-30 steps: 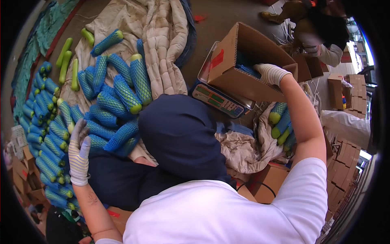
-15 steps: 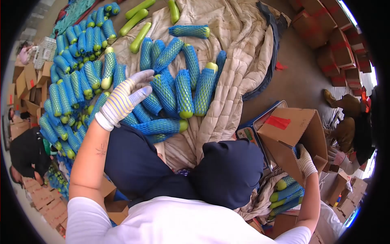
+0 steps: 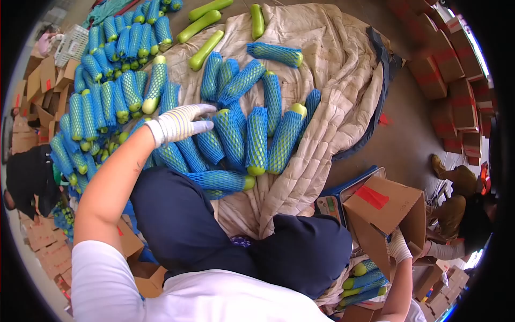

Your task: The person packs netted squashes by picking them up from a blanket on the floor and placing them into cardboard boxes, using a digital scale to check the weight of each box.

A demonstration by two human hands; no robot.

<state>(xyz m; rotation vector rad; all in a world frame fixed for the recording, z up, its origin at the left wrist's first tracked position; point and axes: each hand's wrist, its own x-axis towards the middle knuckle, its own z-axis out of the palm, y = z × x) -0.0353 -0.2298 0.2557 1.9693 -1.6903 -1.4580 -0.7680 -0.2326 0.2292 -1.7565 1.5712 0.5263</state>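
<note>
Gourds in blue foam netting [image 3: 230, 137] lie heaped on the quilt [image 3: 332, 70], and our left hand [image 3: 179, 123] reaches over them, gloved fingers spread flat, gripping nothing. We judge them firm, fairly heavy, the mesh giving good purchase; best taken around the middle. Further right, our right hand [image 3: 398, 247] grips the cardboard box [image 3: 383, 214] at its lower edge. We can't see inside the box; our knees hide the nearest gourds.
</note>
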